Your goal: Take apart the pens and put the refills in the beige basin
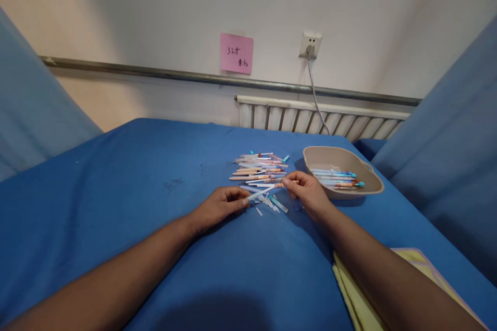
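Between my two hands a slim pen [265,191] slants up to the right, with a pale blue lower section and a thin white section. My left hand [222,208] pinches its pale blue end. The fingers of my right hand [307,194] are closed on the other end, where orange and white colouring shows. Whether the sections are joined, I cannot tell. Behind them lies a pile of pens and pen parts [254,170]. Just below sit small white pieces [259,211] and a teal lead case [278,204].
A beige plastic basin [341,152] with several pens [336,178] in it stands to the right. A folded yellow cloth [359,295] lies under my right forearm. Blue sheeting [155,165] covers the table. Behind are a metal rail [174,76], a radiator [303,114] and a plugged-in cable [315,90].
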A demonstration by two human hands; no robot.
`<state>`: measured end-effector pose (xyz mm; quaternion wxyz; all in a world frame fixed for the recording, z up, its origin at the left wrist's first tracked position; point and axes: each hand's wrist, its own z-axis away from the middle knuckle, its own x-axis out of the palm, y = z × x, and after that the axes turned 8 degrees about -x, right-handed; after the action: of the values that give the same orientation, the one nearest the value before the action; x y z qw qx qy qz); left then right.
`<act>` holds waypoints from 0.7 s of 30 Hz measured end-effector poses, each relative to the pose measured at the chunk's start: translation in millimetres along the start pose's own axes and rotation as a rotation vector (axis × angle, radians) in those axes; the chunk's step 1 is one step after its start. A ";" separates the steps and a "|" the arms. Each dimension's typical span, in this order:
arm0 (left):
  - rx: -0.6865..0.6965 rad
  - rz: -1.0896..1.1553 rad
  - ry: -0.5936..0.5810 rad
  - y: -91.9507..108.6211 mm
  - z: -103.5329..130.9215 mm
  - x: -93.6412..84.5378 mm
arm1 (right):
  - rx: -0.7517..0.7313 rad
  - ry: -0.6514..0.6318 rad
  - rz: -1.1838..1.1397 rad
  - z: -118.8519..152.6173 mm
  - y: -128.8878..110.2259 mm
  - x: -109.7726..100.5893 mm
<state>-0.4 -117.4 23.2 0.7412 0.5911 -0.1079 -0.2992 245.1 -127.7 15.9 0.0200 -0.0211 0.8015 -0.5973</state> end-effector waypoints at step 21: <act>0.007 0.075 -0.022 6.1 7.8 14.1 | -0.300 -0.252 0.429 16.7 -6.2 15.2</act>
<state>8.8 -131.1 28.3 0.7487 0.5859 -0.1391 -0.2773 231.0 -146.3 16.9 0.2418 0.0720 0.8584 -0.4467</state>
